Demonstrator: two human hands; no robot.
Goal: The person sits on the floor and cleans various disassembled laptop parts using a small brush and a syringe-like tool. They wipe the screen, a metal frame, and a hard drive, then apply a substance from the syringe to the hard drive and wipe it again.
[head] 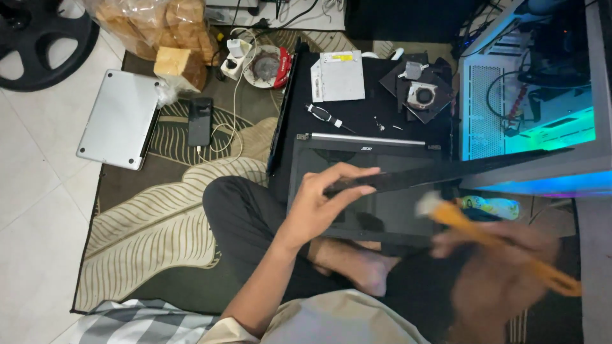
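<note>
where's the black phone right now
In the head view, the black phone lies upper left on the patterned rug, between the silver laptop and the white cable.

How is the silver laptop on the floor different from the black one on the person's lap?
The silver laptop lies closed and flat, half on the white tiles, with no hand on it. The black laptop rests on the person's lap, taken apart: the left hand holds a thin black panel above it, while the blurred right hand holds an orange brush. Both are laptops lying bottom side up.
</note>
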